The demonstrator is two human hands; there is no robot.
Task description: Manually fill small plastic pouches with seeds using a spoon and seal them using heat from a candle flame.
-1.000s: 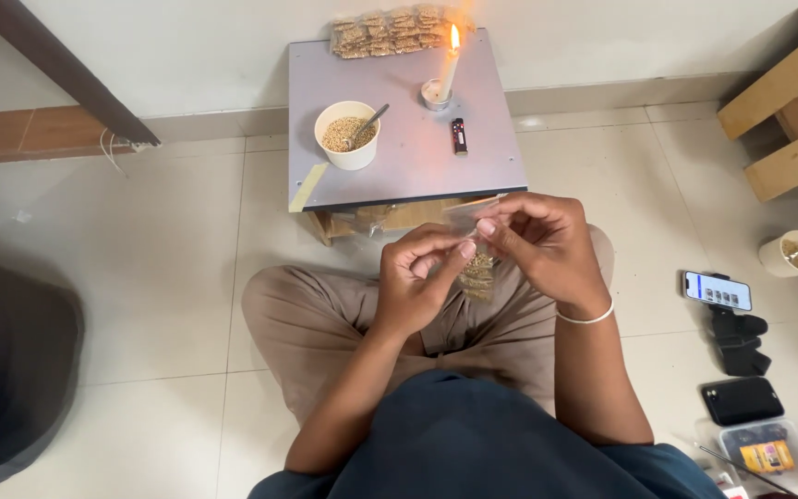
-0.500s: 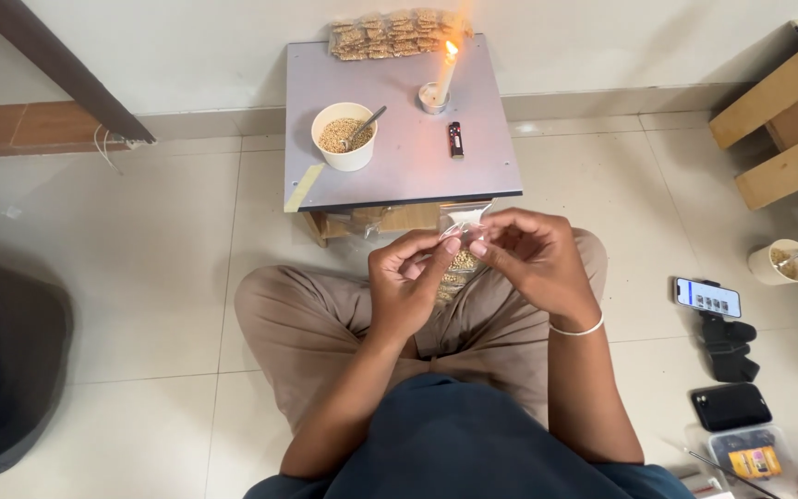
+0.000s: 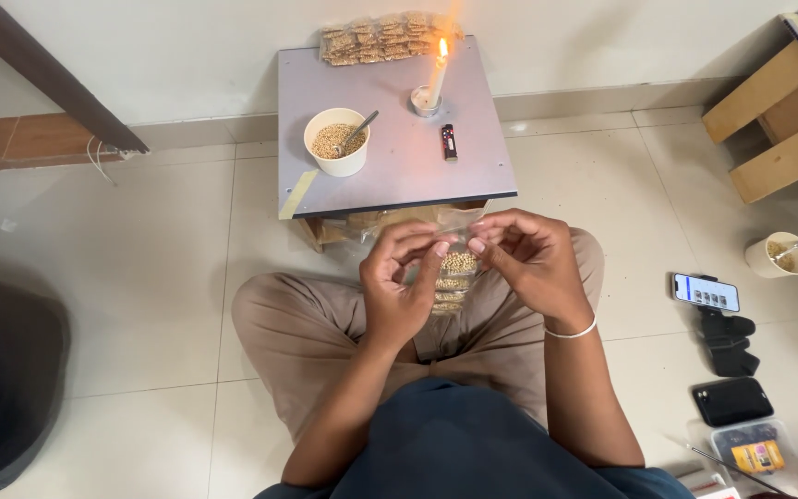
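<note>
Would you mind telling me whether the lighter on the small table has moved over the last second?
No. The lighter lies just below the lit candle, right of the cup of grains, as before; only the head camera shifted.

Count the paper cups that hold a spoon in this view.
2. One paper cup of grains stands on the small grey table; the other cup sits on the floor at right, near a phone.

Grey table (image 3: 399, 157), cream cup (image 3: 336, 140) of tan grain, white candle (image 3: 436, 83) burning orange, black lighter (image 3: 449, 141), beige trousers (image 3: 297, 333), white bangle (image 3: 573, 331).
</note>
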